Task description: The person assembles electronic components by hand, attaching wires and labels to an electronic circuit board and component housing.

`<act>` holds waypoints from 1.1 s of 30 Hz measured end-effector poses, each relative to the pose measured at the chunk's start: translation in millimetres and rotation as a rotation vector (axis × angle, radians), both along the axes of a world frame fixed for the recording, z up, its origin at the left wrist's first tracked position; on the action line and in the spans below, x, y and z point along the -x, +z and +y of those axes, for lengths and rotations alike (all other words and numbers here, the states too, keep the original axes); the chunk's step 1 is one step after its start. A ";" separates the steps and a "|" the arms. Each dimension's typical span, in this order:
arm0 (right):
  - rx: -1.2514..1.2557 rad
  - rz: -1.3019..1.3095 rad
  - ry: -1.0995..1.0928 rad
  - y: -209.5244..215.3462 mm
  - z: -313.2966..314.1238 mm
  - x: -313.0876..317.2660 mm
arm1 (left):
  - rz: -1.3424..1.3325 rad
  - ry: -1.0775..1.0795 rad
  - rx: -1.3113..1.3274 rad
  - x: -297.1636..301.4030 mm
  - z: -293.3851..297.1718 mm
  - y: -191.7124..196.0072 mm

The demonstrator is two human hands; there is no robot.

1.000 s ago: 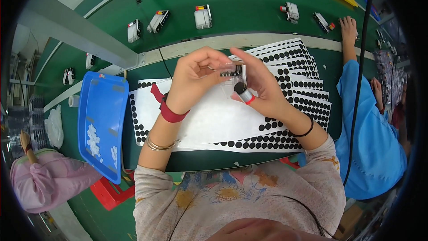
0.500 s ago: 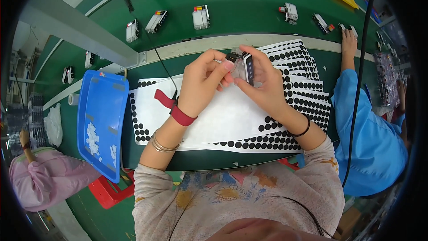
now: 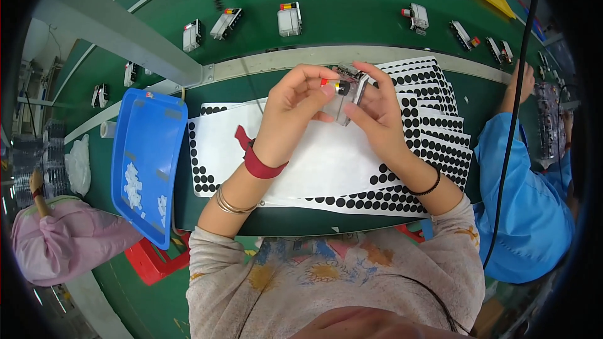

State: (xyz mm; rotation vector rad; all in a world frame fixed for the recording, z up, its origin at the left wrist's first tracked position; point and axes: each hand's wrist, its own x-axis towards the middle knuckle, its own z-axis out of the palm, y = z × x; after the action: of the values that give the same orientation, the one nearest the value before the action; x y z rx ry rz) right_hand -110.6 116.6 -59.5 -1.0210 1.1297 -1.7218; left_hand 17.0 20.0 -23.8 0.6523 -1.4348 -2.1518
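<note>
Above the white sheets, both my hands hold one small clear plastic case [image 3: 337, 112] with a dark strip along one side. A little cylinder banded red, yellow and black [image 3: 339, 86] shows at its top. My left hand [image 3: 290, 108] is closed on the case's left side, its thumb against the cylinder. My right hand [image 3: 380, 112] grips the strip side between thumb and fingers. Beneath lie white sheets with black round dots [image 3: 282, 179], fanned out on the right.
Similar units [image 3: 289, 20] stand spaced along the green surface [image 3: 352, 6] beyond a pale rail. At left is a blue tray [image 3: 147, 163] with white bits inside. A black cable [image 3: 514, 113] hangs on the right, near a co-worker's blue sleeve [image 3: 518, 201].
The case has been turned in my hands, so the banded cylinder faces up and the dark strip shows less. At right, the co-worker's hand has drawn back from the units there.
</note>
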 end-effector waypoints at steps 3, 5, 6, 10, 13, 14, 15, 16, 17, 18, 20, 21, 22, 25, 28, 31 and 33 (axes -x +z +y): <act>0.050 0.030 -0.027 -1.6 1.4 0.8 | 0.012 0.070 0.210 1.4 -0.8 -0.7; 0.080 0.074 -0.036 -1.9 2.3 0.2 | -0.025 0.013 0.129 0.2 -4.5 -1.3; 0.089 0.073 -0.061 -2.2 1.7 -1.2 | -0.026 0.014 0.129 0.2 -4.5 -2.4; 0.059 0.203 -0.076 -4.1 3.3 -2.0 | -0.022 0.088 0.274 2.4 -2.8 -7.0; 0.086 0.189 -0.101 -5.1 3.2 -3.8 | -0.056 0.130 0.466 2.5 -2.4 -11.5; 0.086 0.189 -0.102 -6.5 2.9 -3.6 | -0.088 0.137 0.615 2.5 -2.3 -12.4; 0.084 0.232 -0.113 -8.2 2.5 -3.5 | -0.089 0.138 0.614 2.4 -1.7 -12.4; 0.083 0.276 -0.123 -9.2 2.4 -3.3 | -0.111 0.147 0.634 2.8 -0.7 -12.4; 0.083 0.275 -0.122 -8.3 3.6 -2.2 | -0.134 0.155 0.654 3.4 0.3 -12.5; 0.072 0.306 -0.087 -6.5 5.2 -0.1 | -0.133 0.157 0.654 4.7 1.5 -12.5; 0.061 0.338 -0.052 -5.8 5.4 0.5 | -0.075 0.186 0.577 7.5 3.5 -12.8; 0.111 0.318 -0.101 -6.2 5.0 -0.3 | -0.075 0.186 0.576 7.3 3.4 -12.8; 0.160 0.298 -0.150 -6.3 5.2 -0.4 | -0.096 0.168 0.658 7.0 3.0 -12.9; 0.174 0.273 -0.148 -6.3 8.6 3.3 | -0.062 0.184 0.693 9.7 5.6 -14.4; 0.147 0.240 -0.133 -8.1 12.7 5.8 | 0.054 0.050 0.565 10.1 5.4 -10.5; 0.190 0.306 -0.090 1.1 14.1 5.1 | 0.198 -0.078 0.480 6.3 10.3 -10.8; 0.193 0.308 -0.050 -0.3 17.9 9.1 | 0.255 -0.015 0.561 3.2 16.2 -12.5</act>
State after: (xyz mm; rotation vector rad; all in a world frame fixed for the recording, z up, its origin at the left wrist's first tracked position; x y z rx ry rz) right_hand -119.7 134.5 -59.9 -1.4262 1.2026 -1.7801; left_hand 13.8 36.3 -36.3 0.1531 -1.7802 -1.6441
